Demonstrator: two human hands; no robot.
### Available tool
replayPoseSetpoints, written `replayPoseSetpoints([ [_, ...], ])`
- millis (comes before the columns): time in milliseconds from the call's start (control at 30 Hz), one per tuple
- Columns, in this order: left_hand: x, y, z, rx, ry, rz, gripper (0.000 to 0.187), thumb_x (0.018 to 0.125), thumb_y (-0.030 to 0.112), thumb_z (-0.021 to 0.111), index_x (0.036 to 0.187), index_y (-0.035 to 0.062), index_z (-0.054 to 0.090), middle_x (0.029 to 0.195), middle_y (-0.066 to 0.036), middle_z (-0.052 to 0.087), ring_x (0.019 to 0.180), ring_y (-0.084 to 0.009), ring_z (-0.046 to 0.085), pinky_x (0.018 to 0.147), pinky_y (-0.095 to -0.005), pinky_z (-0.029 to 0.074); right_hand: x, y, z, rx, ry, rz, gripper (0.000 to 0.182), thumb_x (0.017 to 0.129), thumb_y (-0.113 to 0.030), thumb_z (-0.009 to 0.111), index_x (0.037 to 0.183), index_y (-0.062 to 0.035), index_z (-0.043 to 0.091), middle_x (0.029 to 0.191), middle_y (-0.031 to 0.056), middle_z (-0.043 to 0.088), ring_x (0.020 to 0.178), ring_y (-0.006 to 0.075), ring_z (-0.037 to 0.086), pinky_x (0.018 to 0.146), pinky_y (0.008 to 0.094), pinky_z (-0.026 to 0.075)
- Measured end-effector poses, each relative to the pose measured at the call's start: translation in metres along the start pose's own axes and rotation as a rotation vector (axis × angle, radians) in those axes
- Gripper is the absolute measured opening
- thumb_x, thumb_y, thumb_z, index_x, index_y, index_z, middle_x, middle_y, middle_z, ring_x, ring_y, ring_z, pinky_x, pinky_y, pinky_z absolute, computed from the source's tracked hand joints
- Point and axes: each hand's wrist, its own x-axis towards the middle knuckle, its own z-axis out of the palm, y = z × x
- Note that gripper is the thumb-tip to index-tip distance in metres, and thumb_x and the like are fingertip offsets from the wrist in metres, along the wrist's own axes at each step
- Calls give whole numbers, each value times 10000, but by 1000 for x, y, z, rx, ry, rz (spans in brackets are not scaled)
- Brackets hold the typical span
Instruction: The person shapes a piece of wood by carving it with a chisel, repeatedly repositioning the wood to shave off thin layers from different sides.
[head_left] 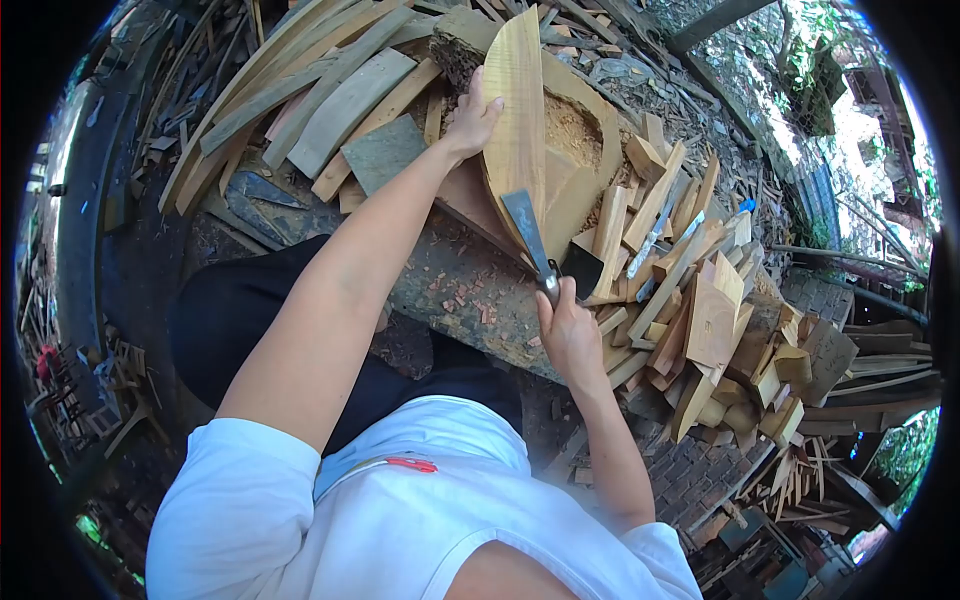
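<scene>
A pale, leaf-shaped wooden board [516, 110] stands tilted over the work block, with its pointed end up. My left hand [474, 120] grips its left edge, the thumb on the near face and the other fingers partly hidden behind. In my right hand [572, 335] is a square-ended blade [524, 222], its handle wrapped by my fingers. The flat of the blade overlaps the lower end of the board in this view. Behind the board is a thick wooden block [575, 190] with a hollow full of shavings [572, 135].
Long curved planks [290, 85] are stacked at the upper left. A heap of wood offcuts [712, 315] lies close by my right hand, with blue-marked strips [655, 238] among them. Reddish chips [468, 300] are scattered on the log [430, 265] before my knees.
</scene>
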Motion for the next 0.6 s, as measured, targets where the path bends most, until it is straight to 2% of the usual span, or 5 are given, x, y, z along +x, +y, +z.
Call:
replayPoseSetpoints([
  [133,-13,17,-4,17,-12,-89,735,976,428,417,1537,210,-6,1408,-293,334,1281,-470,360,1101,-501,244,-37,8,-13,46,-126,96,285,988,-313,486,1062,-52,397,702,265,617,687,492,607,585,571,463],
  [200,-10,17,-3,3,5,-35,735,977,421,421,1537,209,-4,1411,-297,333,1287,-466,357,1097,-503,249,-21,0,-12,24,-97,78,310,981,-340,487,1068,-53,410,702,259,627,686,479,621,589,566,480],
  [367,-11,25,-7,19,2,-59,737,975,423,423,1539,208,0,1406,-284,353,1292,-449,364,1095,-507,253,25,-11,-3,19,-19,28,333,973,-364,495,1050,-50,419,699,254,636,677,467,633,593,550,500],
  [533,-12,23,-5,13,5,-57,734,975,425,421,1539,206,6,1415,-267,357,1304,-433,358,1096,-511,248,-39,14,-9,5,-51,69,321,968,-346,512,1030,-47,413,682,246,634,662,463,632,589,548,501],
  [600,-17,31,-5,54,24,-88,730,976,430,415,1539,206,8,1420,-266,354,1312,-429,354,1096,-517,241,-41,10,-15,-17,-105,113,317,968,-339,511,1037,-43,421,675,242,635,652,458,633,590,548,502],
])
